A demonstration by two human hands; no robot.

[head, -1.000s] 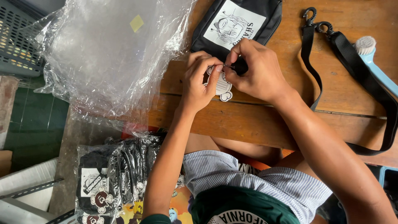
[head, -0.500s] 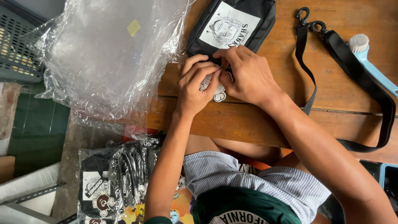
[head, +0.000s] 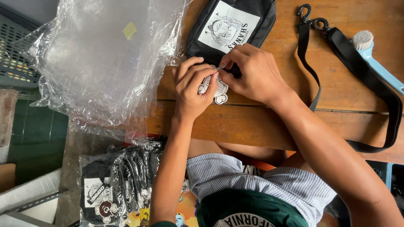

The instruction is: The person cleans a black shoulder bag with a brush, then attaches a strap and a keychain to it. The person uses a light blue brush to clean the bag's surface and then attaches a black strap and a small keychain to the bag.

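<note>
Black pouch (head: 230, 25) with white square label: both hands (head: 223, 77) pinch its small white charm (head: 220, 93).

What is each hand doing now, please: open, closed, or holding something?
Left hand: fingers closed, pinching the white charm by the black bag.
Right hand: fingers closed on a small metal piece at the same spot.

The small black pouch (head: 230, 26) looks like matt woven cloth, with a smooth white printed patch on its face. Beside it the black webbing strap (head: 361, 67) is matt too, ending in dark metal clips (head: 310, 19) with a dull sheen. The brown plank table (head: 336, 80) is bare, worn wood. The crumpled clear plastic bags (head: 105, 63) are glossy and wrinkled. The light blue brush handle (head: 381, 69) is smooth plastic.
</note>
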